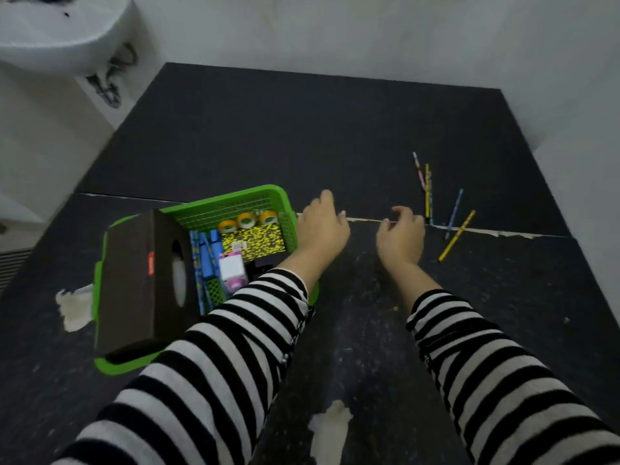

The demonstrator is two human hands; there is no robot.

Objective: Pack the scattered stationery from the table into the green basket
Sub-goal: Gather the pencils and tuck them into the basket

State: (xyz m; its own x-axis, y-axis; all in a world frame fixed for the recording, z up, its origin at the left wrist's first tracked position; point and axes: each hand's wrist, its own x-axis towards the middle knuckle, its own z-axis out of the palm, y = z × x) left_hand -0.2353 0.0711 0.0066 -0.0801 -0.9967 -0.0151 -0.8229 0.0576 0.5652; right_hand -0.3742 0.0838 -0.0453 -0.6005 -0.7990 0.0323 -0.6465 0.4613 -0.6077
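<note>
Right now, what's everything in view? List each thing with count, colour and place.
basket: one, green, table left
tissue box: one, dark brown, in basket's left side
tape rolls: three, yellow-green, basket's far end
speckled box: one, yellow-black, in basket
blue pens: several, in basket
pencils: about five, mixed colours, loose on table right
table: one, black, worn patches
sink: one, white, far left
left hand: empty, by basket's right wall
right hand: empty, fingers curled, left of pencils
</note>
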